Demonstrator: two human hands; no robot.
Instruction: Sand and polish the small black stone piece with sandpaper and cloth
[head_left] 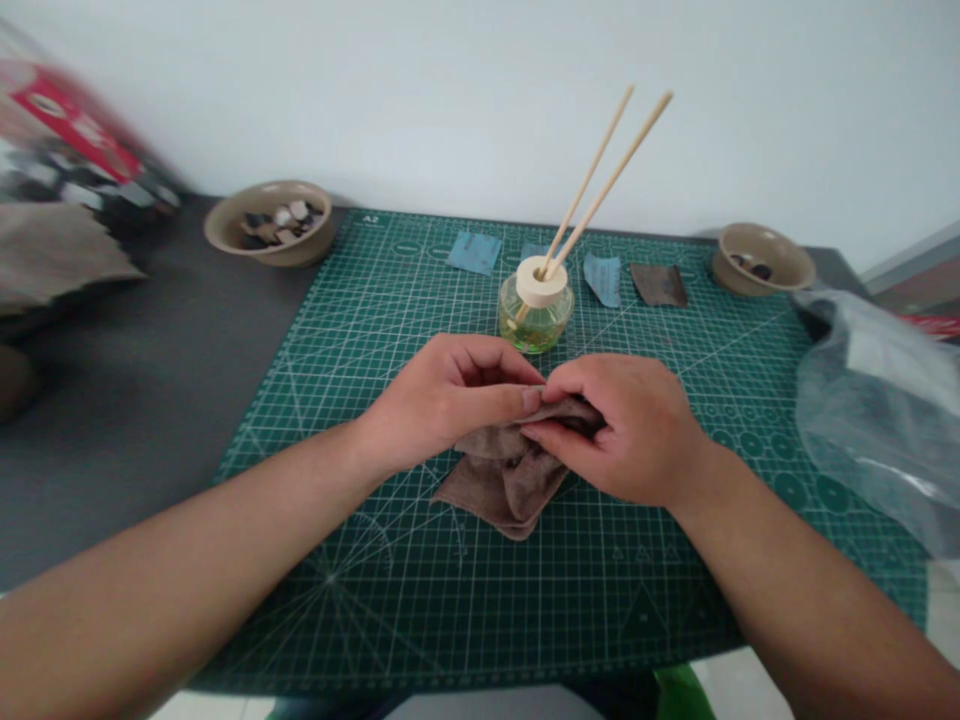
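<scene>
A brown cloth hangs bunched between my two hands, its lower corner drooping over the green cutting mat. My left hand pinches the upper edge between thumb and fingers. On the other side, my right hand is closed around a gathered fold of the same cloth. Whether anything lies inside the folds is hidden. Just behind the hands stands a glass reed diffuser with a pale wooden cap, greenish liquid and two wooden sticks leaning to the right.
Behind the diffuser lie blue sandpaper-like squares and a brown one on the cutting mat. Bowls of small pieces stand at back left and back right. A clear plastic bag covers the mat's right edge.
</scene>
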